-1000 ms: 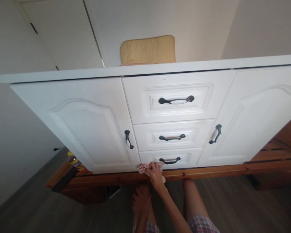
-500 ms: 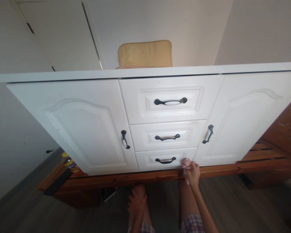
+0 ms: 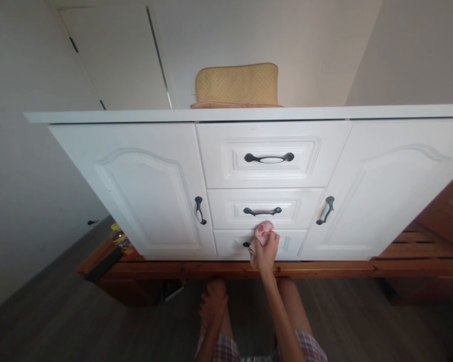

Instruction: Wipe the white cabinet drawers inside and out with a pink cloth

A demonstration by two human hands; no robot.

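My right hand point(image 3: 268, 252) grips a crumpled pink-and-white cloth point(image 3: 263, 230) in front of the lowest drawer point(image 3: 225, 242) of a white cabinet point(image 3: 147, 201). The cloth covers most of that drawer's dark handle and reaches up to the seam under the middle drawer point(image 3: 219, 208). One end of it hangs down below my fingers. My left hand point(image 3: 213, 307) lies on my left knee with its fingers spread, holding nothing.
The cabinet stands on a brown wooden bench point(image 3: 211, 270). At its left sits a yellow-capped bottle point(image 3: 124, 242). A tan dotted cushion-like object point(image 3: 236, 85) shows behind the top. Dark handles stick out from both doors, including the right handle point(image 3: 325, 210).
My right hand has moved the cloth leftward and up, from the bottom drawer's right edge to its handle. The view has shifted a little. My left hand stays on the knee.
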